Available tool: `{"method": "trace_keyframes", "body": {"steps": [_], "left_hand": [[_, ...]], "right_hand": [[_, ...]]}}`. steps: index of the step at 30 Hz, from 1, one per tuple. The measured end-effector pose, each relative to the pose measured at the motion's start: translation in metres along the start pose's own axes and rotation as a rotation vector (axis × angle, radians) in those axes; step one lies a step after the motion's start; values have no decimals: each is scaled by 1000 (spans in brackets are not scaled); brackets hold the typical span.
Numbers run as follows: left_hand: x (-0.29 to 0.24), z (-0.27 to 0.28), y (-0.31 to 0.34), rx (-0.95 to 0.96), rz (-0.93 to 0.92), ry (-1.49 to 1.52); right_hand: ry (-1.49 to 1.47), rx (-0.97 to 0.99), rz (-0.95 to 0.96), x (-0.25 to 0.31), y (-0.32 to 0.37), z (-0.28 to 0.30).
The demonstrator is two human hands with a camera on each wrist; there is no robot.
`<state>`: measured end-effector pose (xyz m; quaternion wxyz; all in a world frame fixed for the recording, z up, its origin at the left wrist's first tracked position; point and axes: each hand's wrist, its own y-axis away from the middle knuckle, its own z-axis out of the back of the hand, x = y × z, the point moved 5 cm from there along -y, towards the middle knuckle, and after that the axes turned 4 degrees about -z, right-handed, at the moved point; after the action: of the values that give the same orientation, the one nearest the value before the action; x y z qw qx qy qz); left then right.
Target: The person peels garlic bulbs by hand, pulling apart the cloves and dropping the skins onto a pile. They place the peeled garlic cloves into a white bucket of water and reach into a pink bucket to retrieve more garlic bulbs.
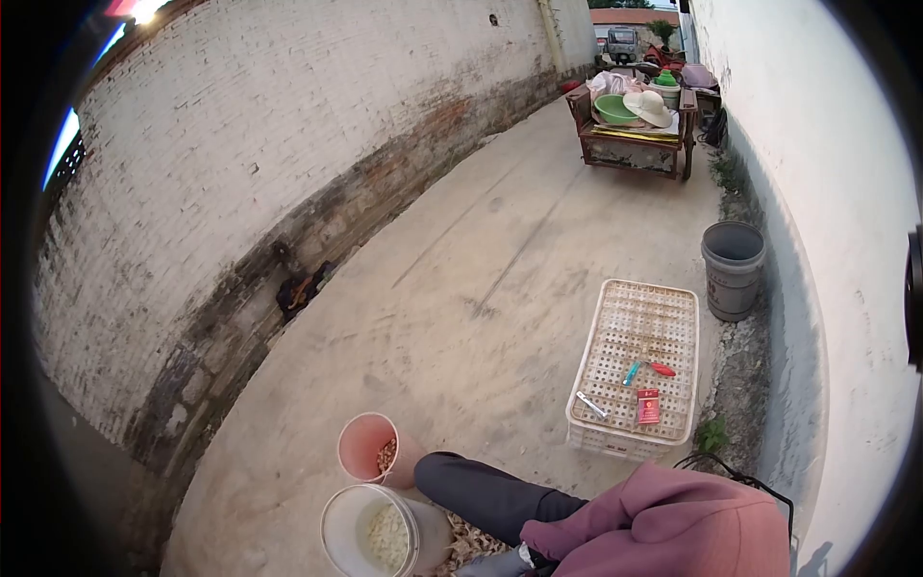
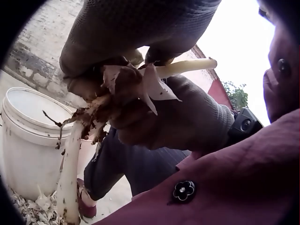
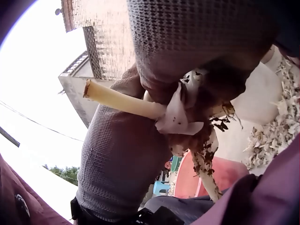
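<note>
Grey knit gloves cover both hands. In the left wrist view, my left hand [image 2: 140,33] is above and my right hand [image 2: 164,119] below, their fingers curled together round a garlic bulb [image 2: 124,82]. Loose white papery skin [image 2: 157,86] flares from the bulb. One pale stalk [image 2: 192,66] juts out between the hands, and another dirt-flecked stalk [image 2: 70,173] hangs below. The right wrist view shows the same grip from the other side, the skin [image 3: 176,115] peeling outward. Most of the bulb is hidden by the fingers; the head view shows almost nothing of the hands.
A white bucket [image 1: 332,524] holds peeled cloves; beside it a pink bucket [image 1: 351,447] has brownish pieces inside. Garlic skins [image 1: 471,543] litter the ground. A white crate [image 1: 586,385] bearing small items, a grey bin [image 1: 735,288] and a loaded cart [image 1: 630,154] stand farther off.
</note>
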<state>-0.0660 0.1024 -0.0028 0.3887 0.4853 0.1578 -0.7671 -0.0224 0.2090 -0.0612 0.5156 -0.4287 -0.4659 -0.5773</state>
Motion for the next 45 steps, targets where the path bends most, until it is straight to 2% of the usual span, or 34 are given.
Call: {"method": "trace_keyframes", "body": {"steps": [7,8,9,10,12,13,14,15,16,17,18,19,20,22,23,24,26,28,29,30,32,33,34,36,37,38,39,40,42,43,44,45], "left_hand": [[-14,-3,14,-184,94,397],[-10,1,23,-240,117,455],[30,-2,20,-262,88,400],[21,-7,25,-259,188,487],[55,-10,27,-275,190,223],[49,-10,30,-335,75,146],[53,-13,37,-332,269,358],[37,-13,40,-335,291,418],[27,-11,46,-338,310,476],[40,-8,54,-380,330,482],[55,-9,53,-363,257,356],[69,-12,51,-347,190,233],[83,-10,49,-396,214,247],[98,-2,48,-420,128,135],[33,17,43,-487,123,415],[12,29,42,-515,136,423],[-4,45,47,-502,131,501],[10,52,51,-590,154,486],[13,52,53,-563,192,519],[18,49,57,-541,232,556],[38,45,59,-530,139,405],[30,47,65,-546,111,275],[22,50,67,-562,77,147],[28,44,71,-586,130,121],[28,40,73,-589,185,234],[28,37,71,-597,231,349],[41,31,68,-669,91,281],[30,34,70,-558,252,277],[30,35,67,-691,61,121],[24,36,68,-691,121,202],[22,39,67,-728,120,206],[21,39,65,-737,110,216]], "right_hand": [[-115,-44,35,16,3,16],[-134,-19,41,16,4,12],[-120,-56,-18,8,5,10],[-99,-90,-76,-6,8,11],[-147,-79,0,-23,15,8],[157,-110,212,-26,19,7],[450,-151,437,-25,25,3],[306,-47,239,-14,28,6],[-1,47,-37,-6,28,10],[-124,56,-99,6,30,12],[-238,57,-165,10,30,13],[-303,67,-228,5,28,10],[-287,121,-230,5,29,7],[-541,74,-410,0,27,8],[-521,51,-433,32,32,21],[-507,79,-439,27,29,19],[-558,-40,-488,7,24,26],[-604,-54,-378,42,17,45],[-594,-130,-305,75,14,57],[-516,-218,-147,111,13,71],[-619,-381,55,176,7,90],[-511,-426,202,210,11,102],[-455,-552,401,240,16,107],[-500,-691,699,269,17,109],[-506,-654,707,264,2,105],[-255,-707,815,255,-17,103],[-6,-758,921,251,-32,101],[333,-557,736,248,-59,99],[638,-648,517,209,-90,83],[401,-581,436,185,-92,80],[326,-583,474,164,-86,71],[371,-487,426,150,-74,62]]}}
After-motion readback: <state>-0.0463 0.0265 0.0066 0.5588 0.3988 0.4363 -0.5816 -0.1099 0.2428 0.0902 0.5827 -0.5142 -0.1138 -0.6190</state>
